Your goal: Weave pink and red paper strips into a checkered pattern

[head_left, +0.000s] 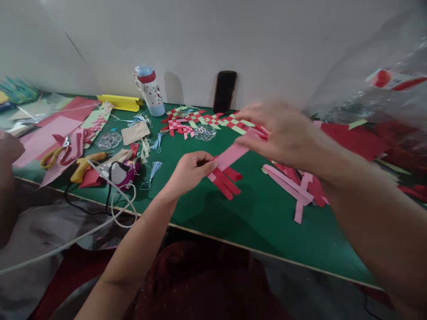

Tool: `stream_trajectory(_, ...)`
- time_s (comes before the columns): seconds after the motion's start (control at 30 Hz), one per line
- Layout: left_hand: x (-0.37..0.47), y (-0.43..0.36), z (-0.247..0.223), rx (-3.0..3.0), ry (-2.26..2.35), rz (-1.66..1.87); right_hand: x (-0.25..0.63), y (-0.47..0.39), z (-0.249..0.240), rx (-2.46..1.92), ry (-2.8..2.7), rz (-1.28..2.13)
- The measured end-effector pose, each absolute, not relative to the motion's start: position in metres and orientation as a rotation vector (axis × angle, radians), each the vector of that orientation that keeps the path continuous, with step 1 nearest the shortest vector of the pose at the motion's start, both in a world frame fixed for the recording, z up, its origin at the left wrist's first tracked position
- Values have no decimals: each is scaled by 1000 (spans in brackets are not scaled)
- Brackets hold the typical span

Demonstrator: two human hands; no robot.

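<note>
My left hand [195, 171] pinches a piece of woven paper strips between thumb and fingers, above the table. Red paper strips [223, 183] stick out below and right of the thumb. A wider pink paper strip [233, 153] runs up and right from there to my right hand [276, 131], whose thumb and fingers close on its far end. That hand is somewhat blurred. Under my right forearm lie loose pink paper strips [289, 184] and some red ones. Finished-looking checkered woven paper pieces [213, 120] lie in a row behind my hands.
On the green table [196, 213] stand a water bottle [151, 91] and a phone [224, 91] leaning on the wall. To the left are scissors [55, 155], a yellow glue gun [85, 166], tassels [155, 171] and a white cable [83, 233]. Another person's hand [10, 149] shows at far left.
</note>
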State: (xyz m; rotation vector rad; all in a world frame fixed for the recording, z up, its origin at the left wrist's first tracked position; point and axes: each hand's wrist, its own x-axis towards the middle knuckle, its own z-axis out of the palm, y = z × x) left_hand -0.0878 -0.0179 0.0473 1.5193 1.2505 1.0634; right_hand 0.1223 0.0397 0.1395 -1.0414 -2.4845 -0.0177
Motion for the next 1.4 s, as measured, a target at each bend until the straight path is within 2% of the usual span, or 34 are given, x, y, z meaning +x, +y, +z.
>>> stream_trajectory(0.07, -92, -21, 36, 1314, 1276, 1185, 130, 28, 136, -1061, -2212, -182)
stream_trajectory(0.1, -93, -24, 30, 1227, 1291, 1242, 132, 20, 130, -1103, -2122, -158)
stream_trajectory(0.27, -87, -42, 2, 1091, 1335, 1362, 116, -21, 66, -1163, -2274, 445)
stream_trajectory(0.4, -76, -57, -7, 1034, 1336, 1410, 91, -32, 27, -1202, -2210, 609)
stream_trajectory(0.67, -65, -60, 6, 1116, 1291, 1470, 83, -21, 31, -1318, -2039, 824)
stream_trajectory(0.77, -59, -50, 29, 1232, 1167, 1542, 90, -18, 54, -1284, -1993, 692)
stream_trajectory(0.9, -55, -45, 52, 1314, 970, 1620, 100, -19, 87, -1215, -2076, 138)
stream_trajectory(1.0, -54, -57, 40, 1170, 1013, 1507, 102, -23, 87, -1206, -2245, 45)
stream_trajectory(1.2, -66, -102, -5, 899, 1263, 1061, 94, -33, 27, -1307, -2623, 511)
stream_trajectory(1.3, -89, -120, -1, 1095, 1330, 774, 88, -37, 8, -1293, -2681, 585)
stream_trajectory(1.4, -109, -130, 6, 1504, 1757, 736, 85, -40, 3, -1259, -2699, 462)
